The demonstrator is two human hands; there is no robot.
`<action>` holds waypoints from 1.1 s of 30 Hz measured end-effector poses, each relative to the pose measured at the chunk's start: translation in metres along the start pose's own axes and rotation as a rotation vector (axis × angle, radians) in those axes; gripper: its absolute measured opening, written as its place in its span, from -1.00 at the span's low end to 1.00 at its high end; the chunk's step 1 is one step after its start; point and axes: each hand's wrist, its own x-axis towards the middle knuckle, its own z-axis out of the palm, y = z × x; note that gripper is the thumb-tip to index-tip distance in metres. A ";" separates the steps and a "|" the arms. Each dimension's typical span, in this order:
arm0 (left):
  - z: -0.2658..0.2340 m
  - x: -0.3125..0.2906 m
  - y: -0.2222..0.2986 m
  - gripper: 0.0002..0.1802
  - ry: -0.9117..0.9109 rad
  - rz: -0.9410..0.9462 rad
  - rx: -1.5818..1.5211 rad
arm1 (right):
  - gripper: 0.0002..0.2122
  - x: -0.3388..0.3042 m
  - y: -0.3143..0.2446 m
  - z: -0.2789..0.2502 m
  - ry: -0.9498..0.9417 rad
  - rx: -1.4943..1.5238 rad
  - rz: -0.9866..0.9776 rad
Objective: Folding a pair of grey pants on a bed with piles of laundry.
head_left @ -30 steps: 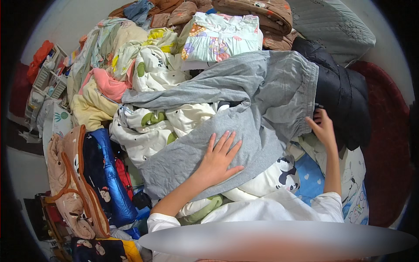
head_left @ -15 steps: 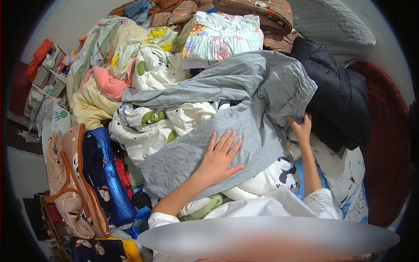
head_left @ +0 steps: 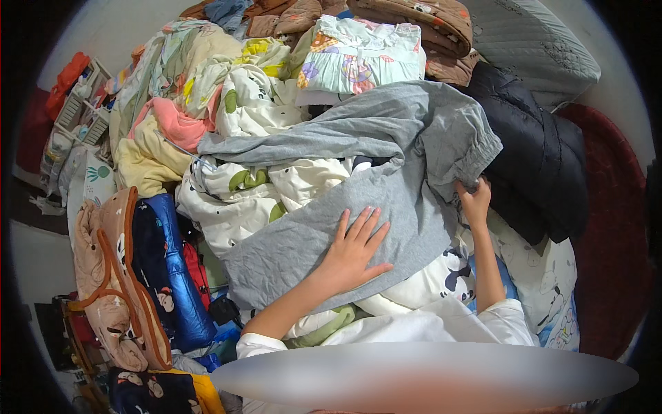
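A pair of grey pants [head_left: 414,176] lies spread and wrinkled over the bedding, one leg stretched up and left, the other toward my lower left. Its gathered elastic waistband [head_left: 476,155] is at the right. My left hand [head_left: 350,259] rests flat on the lower leg with its fingers spread. Below the waistband, my right hand [head_left: 474,201] is closed on the pants' edge, its fingertips partly hidden by the cloth. Beneath the pants is a white quilt [head_left: 310,181] with green and black patches.
Beyond the pants sits a folded pale-green printed garment [head_left: 362,65]. A black puffer jacket [head_left: 534,152] lies to the right, beside a dark red cover [head_left: 610,228]. On the left are a blue shiny garment [head_left: 181,276], a tan brown-edged garment [head_left: 114,290] and a white rack [head_left: 77,107].
My right hand's fingers have closed in more tightly on the pants' edge. The left hand stays flat on the cloth. The whole view has shifted slightly.
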 end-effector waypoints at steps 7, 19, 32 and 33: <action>0.002 -0.004 -0.001 -0.15 -0.014 0.005 0.011 | -0.81 0.009 -0.067 -0.020 -0.169 0.496 0.148; -0.012 0.030 0.056 -0.01 -0.019 0.230 -0.177 | -0.69 0.270 -0.076 -0.214 -0.529 0.066 -0.046; 0.037 0.044 0.067 -0.01 -0.202 0.206 -0.246 | -0.49 0.273 0.049 -0.120 -0.581 -0.059 -0.105; 0.039 0.044 0.067 -0.01 -0.203 0.214 -0.246 | -0.49 0.271 0.043 -0.124 -0.576 -0.063 -0.100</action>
